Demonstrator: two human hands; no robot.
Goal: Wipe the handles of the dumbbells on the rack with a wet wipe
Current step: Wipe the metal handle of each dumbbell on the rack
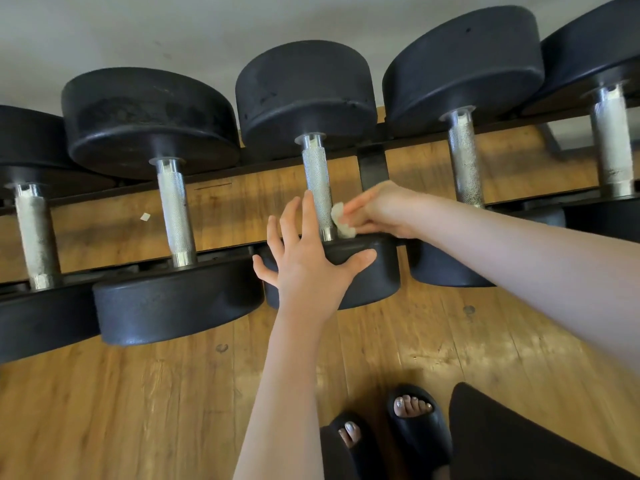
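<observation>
The right hand [377, 211] pinches a crumpled wipe [341, 220] against the lower right side of the middle handle [317, 183]. The left hand [304, 258], fingers spread and straight, lies flat on the near head [363, 271] below that handle, bracing it. To do this well, wrap the wipe round the knurling and draw it up the handle's full length, twisting so the far side gets covered too.
</observation>
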